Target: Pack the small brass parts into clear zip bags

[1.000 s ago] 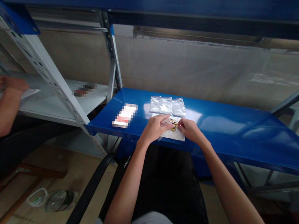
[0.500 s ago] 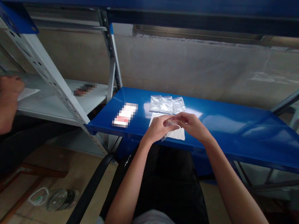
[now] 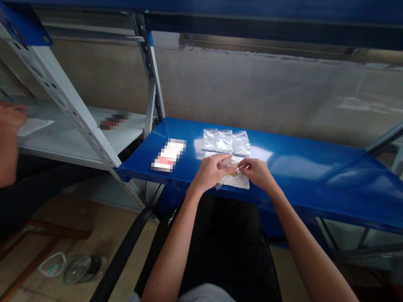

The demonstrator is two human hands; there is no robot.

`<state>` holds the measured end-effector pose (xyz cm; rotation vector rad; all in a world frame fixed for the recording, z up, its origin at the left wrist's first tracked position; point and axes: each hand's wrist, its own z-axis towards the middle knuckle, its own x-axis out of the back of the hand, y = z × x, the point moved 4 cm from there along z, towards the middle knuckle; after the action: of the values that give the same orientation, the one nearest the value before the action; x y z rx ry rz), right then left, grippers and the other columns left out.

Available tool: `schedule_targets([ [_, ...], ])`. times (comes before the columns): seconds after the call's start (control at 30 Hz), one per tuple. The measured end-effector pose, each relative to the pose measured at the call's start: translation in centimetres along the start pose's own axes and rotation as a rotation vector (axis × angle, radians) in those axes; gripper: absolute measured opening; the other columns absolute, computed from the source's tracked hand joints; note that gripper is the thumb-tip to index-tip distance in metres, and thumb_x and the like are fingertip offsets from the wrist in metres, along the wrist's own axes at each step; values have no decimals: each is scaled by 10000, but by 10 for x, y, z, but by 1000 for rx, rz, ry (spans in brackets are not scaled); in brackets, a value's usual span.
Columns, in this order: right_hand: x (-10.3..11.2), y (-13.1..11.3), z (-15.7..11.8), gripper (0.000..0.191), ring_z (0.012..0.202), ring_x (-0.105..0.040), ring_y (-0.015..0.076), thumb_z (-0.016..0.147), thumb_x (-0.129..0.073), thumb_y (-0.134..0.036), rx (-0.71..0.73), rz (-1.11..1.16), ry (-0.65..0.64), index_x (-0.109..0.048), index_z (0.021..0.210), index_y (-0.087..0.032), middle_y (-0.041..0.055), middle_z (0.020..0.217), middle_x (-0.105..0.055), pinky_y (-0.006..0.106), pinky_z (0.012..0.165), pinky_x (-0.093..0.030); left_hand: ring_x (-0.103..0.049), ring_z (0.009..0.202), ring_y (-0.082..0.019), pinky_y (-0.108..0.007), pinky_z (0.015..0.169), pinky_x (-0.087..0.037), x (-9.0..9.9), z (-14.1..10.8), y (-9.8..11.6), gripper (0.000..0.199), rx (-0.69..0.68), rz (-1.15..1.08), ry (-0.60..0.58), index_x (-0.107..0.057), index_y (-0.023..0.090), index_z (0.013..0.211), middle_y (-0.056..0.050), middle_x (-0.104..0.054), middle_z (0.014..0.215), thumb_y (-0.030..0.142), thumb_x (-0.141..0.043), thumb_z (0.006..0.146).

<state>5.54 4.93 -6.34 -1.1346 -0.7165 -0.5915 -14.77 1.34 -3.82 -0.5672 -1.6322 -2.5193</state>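
Observation:
Over the blue table's front part, my left hand (image 3: 210, 172) is closed on a small clear plastic bag (image 3: 228, 163), whose lower end hangs below the fingers. My right hand (image 3: 257, 171) is at the bag's right side, its thumb and fingers pinched together; what lies between the fingertips is too small to tell. A tiny yellow piece (image 3: 234, 174) shows just under the bag by my left fingertips. Beneath both hands lies a white sheet (image 3: 243, 182), partly covered by them. Behind it, several clear zip bags (image 3: 224, 141) overlap in a row.
On the blue table (image 3: 316, 170), a blurred-out white and red item (image 3: 169, 155) lies to the left. A metal shelf post (image 3: 71, 101) divides it from a grey shelf (image 3: 88, 144), where another person's hands (image 3: 9, 115) are. A clear plastic jug (image 3: 78, 269) lies on the floor.
My right hand has drawn slightly down and away from my left, with its fingers now pinched at the bag's side. The yellow piece has come into view.

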Motion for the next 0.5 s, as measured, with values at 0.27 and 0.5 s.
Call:
schedule_targets([
  [0.27, -9, -1, -2, 124, 664, -621, 185, 809, -657, -167, 22, -112, -14, -780, 821, -166, 65, 744, -751, 277, 651, -397, -750, 1019, -251, -339, 921, -566, 4, 0, -2, 526, -22, 30, 13, -739, 177, 1289, -121, -777, 1222, 483, -800, 866],
  [0.5, 11, -6, -1, 119, 637, -569, 176, 813, -673, -281, 32, 23, 74, -723, 766, -185, 39, 685, -691, 293, 634, -384, -746, 1030, -255, -339, 918, -565, 3, -1, -3, 523, -12, 20, 14, -742, 190, 1287, -113, -773, 1234, 481, -810, 858],
])
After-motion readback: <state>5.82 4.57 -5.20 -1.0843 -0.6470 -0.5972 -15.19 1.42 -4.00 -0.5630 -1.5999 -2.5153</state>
